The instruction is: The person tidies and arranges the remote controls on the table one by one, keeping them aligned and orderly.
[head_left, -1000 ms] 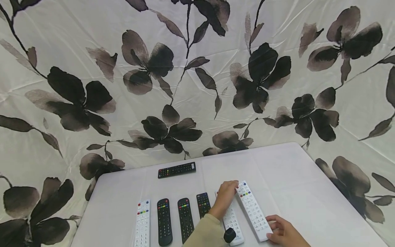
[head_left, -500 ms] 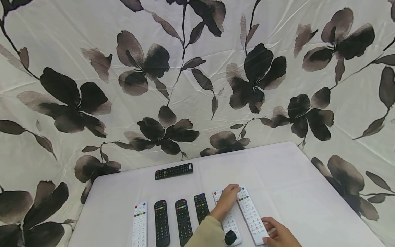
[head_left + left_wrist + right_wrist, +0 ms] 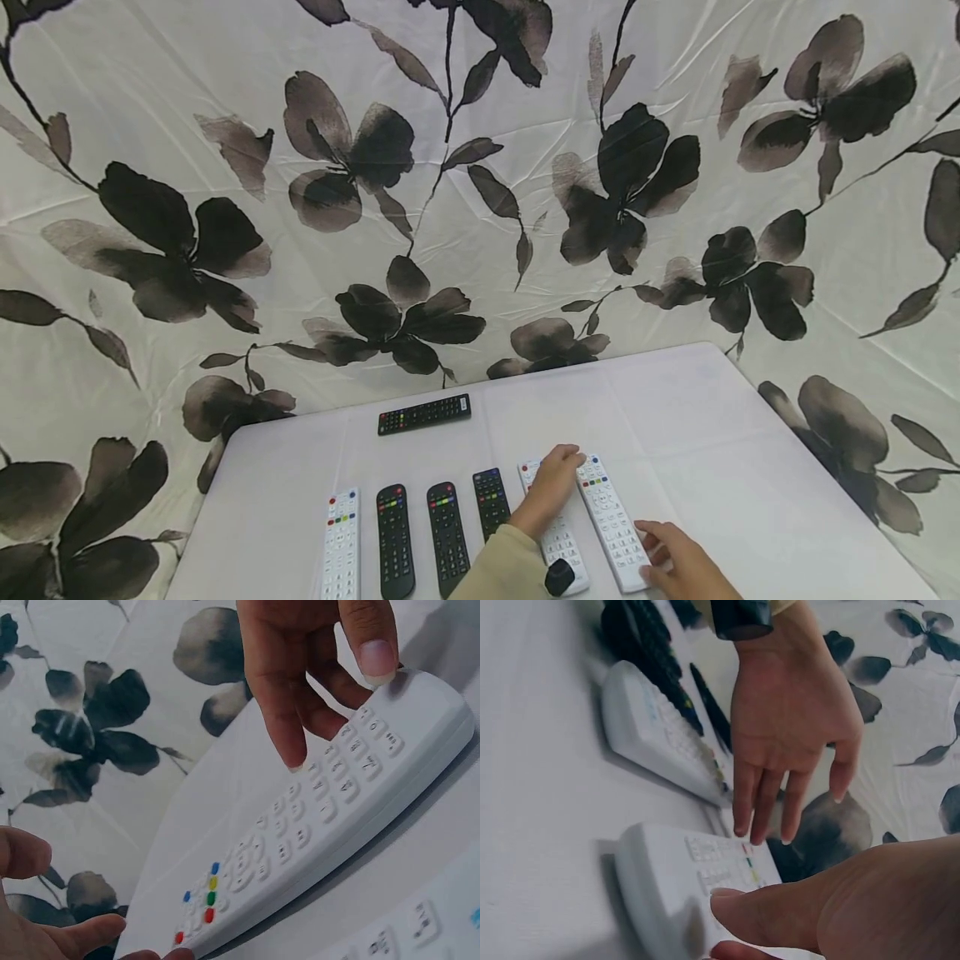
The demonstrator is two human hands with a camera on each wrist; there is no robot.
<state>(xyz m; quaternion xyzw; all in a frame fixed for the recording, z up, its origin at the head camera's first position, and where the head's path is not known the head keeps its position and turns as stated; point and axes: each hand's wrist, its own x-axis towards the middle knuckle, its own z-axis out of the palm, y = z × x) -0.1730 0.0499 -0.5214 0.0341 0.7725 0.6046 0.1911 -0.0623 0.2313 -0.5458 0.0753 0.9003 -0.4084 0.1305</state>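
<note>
A white remote control [image 3: 611, 521] lies slanted on the table at the right end of a row of remotes. At its far end, near the coloured buttons, is my left hand [image 3: 555, 483], its fingers straight and fingertips right at the edge. Beside the near end is my right hand [image 3: 682, 562]. In the left wrist view the right thumb is close over the white remote's [image 3: 300, 825] end and the fingers reach past its far side. The right wrist view shows the left hand [image 3: 791, 720] extended, the right thumb above the remote [image 3: 675, 885]. Under my left forearm lies another white remote [image 3: 562, 546], partly hidden.
Left of my left arm, a short black remote [image 3: 491, 500], two longer black remotes [image 3: 447, 533] and a white remote [image 3: 342, 542] lie in a row. Another black remote [image 3: 424, 414] lies crosswise near the back edge of the white table [image 3: 300, 467]. Floral cloth [image 3: 450, 208] hangs behind.
The rightmost white remote has shifted slightly toward the near edge, closer to its neighbour, with both hands following. In the last half second almost nothing has moved.
</note>
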